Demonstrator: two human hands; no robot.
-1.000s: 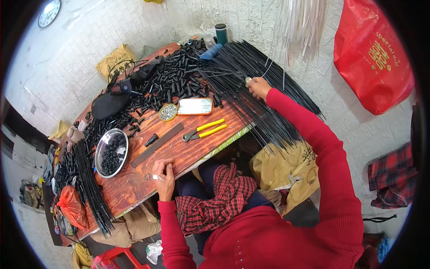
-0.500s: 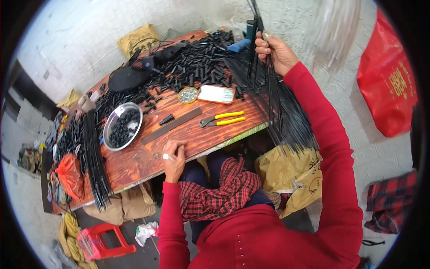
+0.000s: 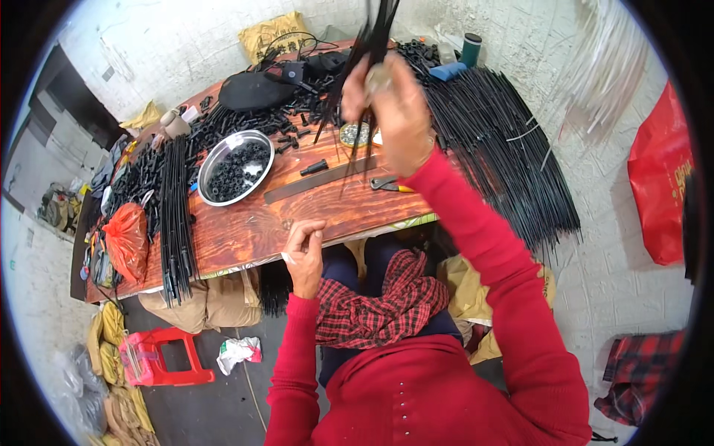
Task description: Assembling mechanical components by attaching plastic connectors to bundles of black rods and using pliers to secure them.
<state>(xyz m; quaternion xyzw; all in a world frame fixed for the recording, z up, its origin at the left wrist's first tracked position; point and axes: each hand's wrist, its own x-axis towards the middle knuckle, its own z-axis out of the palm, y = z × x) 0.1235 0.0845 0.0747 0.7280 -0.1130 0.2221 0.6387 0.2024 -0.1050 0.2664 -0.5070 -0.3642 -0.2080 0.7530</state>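
My right hand (image 3: 394, 111) is raised over the far middle of the table, closed round a bunch of thin black rods (image 3: 370, 44). Motion blurs both the hand and the rods, whose ends hang down over the table. At the near edge rests my left hand (image 3: 303, 249), loosely bent and open, with a white wrap on one finger and nothing held. A short black tubular piece (image 3: 314, 167) lies by a flat brown bar (image 3: 297, 186). Partly hidden behind my right wrist are yellow-handled pliers (image 3: 390, 184) and a round tin of small metal pieces (image 3: 355, 134).
A steel bowl (image 3: 204, 195) of small black parts stands left of the middle. Long black rods (image 3: 498, 141) spread over the right side; another bundle (image 3: 176, 215) lies left beside an orange bag (image 3: 126, 241). Black tubular pieces heap along the back. A red stool (image 3: 201, 372) stands on the floor.
My right hand has swung left with the rods, from above the right-hand pile to over the table's middle. My left hand remains near the front edge, its fingers slightly shifted.
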